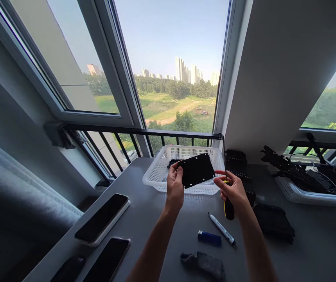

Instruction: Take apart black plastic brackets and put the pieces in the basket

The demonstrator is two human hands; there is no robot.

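Observation:
My left hand [176, 184] grips a flat black rectangular panel [197, 171] by its left end, thumb on its face. Small light notches or holes line the panel's edges. The panel is tilted and held up in front of a white plastic basket [150, 178]. In my right hand [231, 191] is a screwdriver [229, 207] with a black and yellow handle, its long shaft pointing upward. The fingers of that hand come close to the panel's right corner; whether they touch it I cannot tell. Some dark item, partly hidden by the panel, lies inside the basket.
On the grey table [144, 219] lie a white marker [222, 228], a blue lighter [209, 238] and a dark cloth [203, 264]. Two phones [103, 217] are at left. Black parts [274, 222] and a basket of cables [291, 192] stand right. A railing [170, 133] borders the window.

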